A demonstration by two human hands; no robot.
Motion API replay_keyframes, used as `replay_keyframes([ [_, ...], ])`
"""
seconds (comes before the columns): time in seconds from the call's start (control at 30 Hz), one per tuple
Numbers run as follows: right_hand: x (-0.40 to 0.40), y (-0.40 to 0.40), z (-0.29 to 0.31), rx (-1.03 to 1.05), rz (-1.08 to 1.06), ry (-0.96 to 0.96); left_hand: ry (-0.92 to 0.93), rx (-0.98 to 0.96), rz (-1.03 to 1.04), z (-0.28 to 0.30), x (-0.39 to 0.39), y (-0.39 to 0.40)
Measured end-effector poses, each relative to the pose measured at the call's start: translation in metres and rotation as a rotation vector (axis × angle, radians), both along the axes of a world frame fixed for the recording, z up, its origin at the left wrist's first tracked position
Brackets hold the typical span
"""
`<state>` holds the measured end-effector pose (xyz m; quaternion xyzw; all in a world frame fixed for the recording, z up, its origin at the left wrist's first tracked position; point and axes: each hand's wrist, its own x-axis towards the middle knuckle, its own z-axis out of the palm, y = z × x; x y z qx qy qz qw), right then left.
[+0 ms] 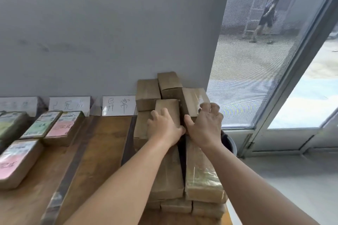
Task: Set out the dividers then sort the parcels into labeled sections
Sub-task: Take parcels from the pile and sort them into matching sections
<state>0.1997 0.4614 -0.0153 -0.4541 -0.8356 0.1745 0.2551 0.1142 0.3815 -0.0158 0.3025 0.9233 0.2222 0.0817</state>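
Reaching into the unsorted stack at the right end of the wooden table (102, 151), the person works with both hands at once. The left hand (163, 127) lies over the near face of an upright brown parcel (168, 109), fingers curled loosely against its left side and thumb toward the gap on its right; the grip appears to be a partial clasp, and whether the parcel is lifted clear cannot be told. The right hand (205, 124) is spread wide, with fingertips hooked over the top edge of a taped parcel (193, 100) just beside the first. Judged from this posture, the right hand braces or parts the neighbouring parcel so that the left can draw one out without toppling the pile.

The stack (164, 179) sits against the wall, separated from the sorting area by a dark divider strip (128, 142). A second divider strip (73, 166) marks off the next section to the left. Three white label cards (118, 105) stand along the wall, one at the head of each section. Labelled parcels (60, 128) already lie flat in the two left sections, faces up so the printed labels stay readable. The section next to the stack holds no parcel yet, so sorting is judged to be under way and unfinished.
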Motion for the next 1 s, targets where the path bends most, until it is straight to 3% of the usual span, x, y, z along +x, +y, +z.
replay_keyframes([
  [0.13, 0.011, -0.016, 0.003, -0.057, 0.021, 0.127, -0.01, 0.137, 0.007, 0.01, 0.004, -0.029],
  [0.5, 0.059, -0.119, 0.017, -0.227, -0.027, 0.406, -0.376, 0.543, -0.075, 0.03, 0.039, -0.138],
  [0.73, 0.106, -0.189, 0.004, -0.39, -0.068, 0.672, -0.64, 0.649, -0.126, 0.015, 0.068, -0.219],
  [0.87, 0.138, -0.228, -0.01, -0.63, -0.059, 0.722, -0.792, 0.668, -0.169, 0.004, 0.091, -0.254],
  [1.0, 0.162, -0.258, -0.019, -0.695, -0.121, 0.706, -0.865, 0.615, -0.228, -0.005, 0.117, -0.276],
])
